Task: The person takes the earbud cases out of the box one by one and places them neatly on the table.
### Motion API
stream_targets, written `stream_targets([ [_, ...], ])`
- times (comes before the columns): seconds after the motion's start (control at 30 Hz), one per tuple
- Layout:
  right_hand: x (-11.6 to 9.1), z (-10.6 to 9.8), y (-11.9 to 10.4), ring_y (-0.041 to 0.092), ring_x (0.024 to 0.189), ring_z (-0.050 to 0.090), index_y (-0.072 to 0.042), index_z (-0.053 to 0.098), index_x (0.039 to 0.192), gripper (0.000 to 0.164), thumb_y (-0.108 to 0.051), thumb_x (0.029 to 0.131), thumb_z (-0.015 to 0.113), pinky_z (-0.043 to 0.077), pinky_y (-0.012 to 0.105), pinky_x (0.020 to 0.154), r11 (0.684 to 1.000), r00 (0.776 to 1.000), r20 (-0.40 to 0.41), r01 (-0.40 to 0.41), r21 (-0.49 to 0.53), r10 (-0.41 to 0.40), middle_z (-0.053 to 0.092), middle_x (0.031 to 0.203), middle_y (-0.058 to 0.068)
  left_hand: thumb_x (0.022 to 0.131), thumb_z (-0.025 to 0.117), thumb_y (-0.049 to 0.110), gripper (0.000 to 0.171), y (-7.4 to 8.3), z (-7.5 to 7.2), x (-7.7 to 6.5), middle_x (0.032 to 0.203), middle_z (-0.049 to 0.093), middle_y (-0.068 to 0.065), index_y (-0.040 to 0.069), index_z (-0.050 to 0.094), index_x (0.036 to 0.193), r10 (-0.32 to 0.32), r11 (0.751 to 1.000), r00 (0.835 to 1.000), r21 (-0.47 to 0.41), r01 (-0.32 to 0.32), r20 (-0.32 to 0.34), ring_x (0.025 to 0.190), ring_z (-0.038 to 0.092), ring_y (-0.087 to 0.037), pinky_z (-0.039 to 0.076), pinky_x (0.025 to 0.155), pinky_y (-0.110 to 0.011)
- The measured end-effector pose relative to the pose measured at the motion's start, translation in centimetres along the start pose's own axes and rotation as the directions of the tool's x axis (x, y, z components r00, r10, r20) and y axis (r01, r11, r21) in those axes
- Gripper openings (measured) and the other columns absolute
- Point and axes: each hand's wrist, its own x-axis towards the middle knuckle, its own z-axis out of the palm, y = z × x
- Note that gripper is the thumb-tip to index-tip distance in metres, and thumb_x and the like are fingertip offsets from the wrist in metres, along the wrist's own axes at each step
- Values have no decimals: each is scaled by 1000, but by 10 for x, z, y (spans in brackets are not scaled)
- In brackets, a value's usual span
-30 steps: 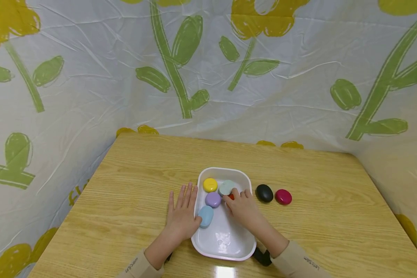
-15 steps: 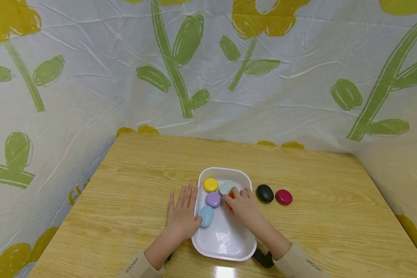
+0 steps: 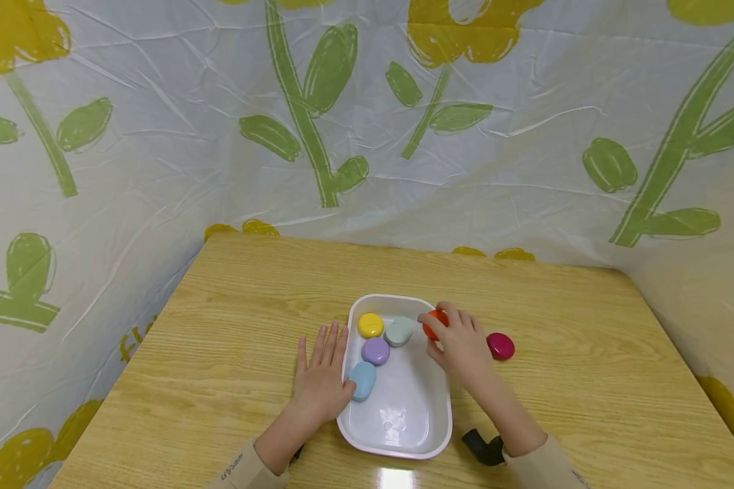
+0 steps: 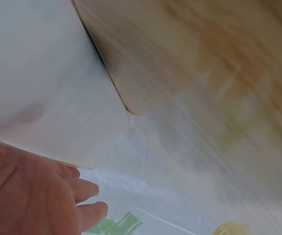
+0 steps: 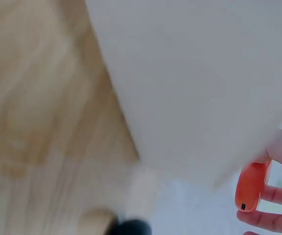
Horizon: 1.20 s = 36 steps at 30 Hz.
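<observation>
Mate: Where is the red piece?

Me: In my right hand (image 3: 463, 346); fingers and thumb pinch the red piece (image 5: 251, 188) at the far right rim of the white tray (image 3: 416, 436); whether it touches the rim, I cannot tell.

Mate: And your left hand?

Me: Left hand (image 3: 319, 384) along the tray's left side, fingers straight and spread, gripping nothing; thumb tip at the light blue oval (image 3: 363, 379), contact unclear; I judge it is steadying the tray.

Mate: What else lies about?

Me: Inside the tray, yellow piece (image 3: 370, 325), pale green piece (image 3: 397, 333), purple piece (image 3: 376, 351), all clustered toward the far left; on the wooden table (image 3: 251, 292), a crimson piece (image 3: 501, 347) just beside my right hand; a dark rounded thing (image 5: 131, 228) low in the right wrist view, too blurred to name.

Mate: Which step, then?

Me: Mid-carry, by my reading, one piece over the tray's edge; the next move calls for a firm pinch on that smooth shape, clearance from the rim, and a soft, flat set-down.
</observation>
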Motion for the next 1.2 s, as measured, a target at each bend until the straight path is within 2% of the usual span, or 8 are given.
stream_targets([
  [0.17, -6, -9, 26, 44, 96, 48, -14, 58, 110, 37, -9, 75, 70, 39, 60, 82, 995, 995, -47, -85, 51, 87, 46, 115, 22, 81, 49, 29, 78, 0, 0, 0, 153, 7, -11, 7, 14, 147, 0, 1000, 1000, -6, 0, -7, 140, 3, -29, -6, 108, -53],
  [0.33, -17, -13, 55, 48, 92, 46, -11, 57, 109, 37, -5, 74, 66, 36, 64, 80, 981, 980, -83, -177, 74, 183, 44, 113, 25, 81, 49, 29, 78, -1, 0, 0, 153, 6, -11, 7, 13, 147, -2, 1000, 1000, -5, 2, -7, 140, 1, -29, -7, 108, -53],
  [0.47, -26, -17, 74, 48, 91, 44, -9, 56, 110, 36, -6, 75, 65, 34, 66, 77, 964, 964, -71, -251, 87, 257, 42, 113, 25, 80, 49, 28, 78, -1, 0, 0, 153, 7, -11, 7, 14, 147, 0, 1000, 1000, -18, 0, -10, 140, 2, -29, -7, 108, -53],
  [0.67, -39, -21, 98, 49, 92, 39, -7, 52, 113, 36, -8, 78, 64, 32, 66, 72, 936, 939, -3, -342, 88, 343, 37, 114, 28, 81, 49, 29, 78, -1, 0, 1, 153, 6, -11, 7, 14, 147, -4, 1000, 1000, -10, 4, -5, 140, 1, -29, -8, 108, -53],
  [0.87, -51, -15, 117, 53, 92, 41, -6, 52, 113, 35, -13, 81, 64, 34, 66, 71, 913, 915, 70, -402, 68, 398, 37, 112, 31, 81, 49, 29, 77, -1, 0, 1, 153, 7, -11, 7, 14, 147, 0, 1000, 1000, -12, 0, -6, 140, 2, -29, -8, 108, -54],
  [1.07, -60, -10, 128, 56, 92, 40, -6, 50, 114, 35, -14, 82, 60, 35, 63, 69, 890, 878, 201, -452, 56, 434, 35, 110, 34, 81, 49, 29, 78, -1, 0, 1, 153, 7, -11, 8, 14, 147, -3, 1000, 1000, 0, 3, -2, 140, 1, -29, -7, 108, -54],
  [1.2, -62, -6, 132, 55, 94, 39, -5, 50, 113, 35, -16, 82, 61, 36, 64, 68, 882, 863, 246, -467, 57, 441, 35, 110, 34, 81, 48, 29, 77, -1, 1, 1, 153, 7, -11, 8, 14, 147, -1, 1000, 1000, 8, 1, -4, 140, 1, -29, -6, 108, -54],
])
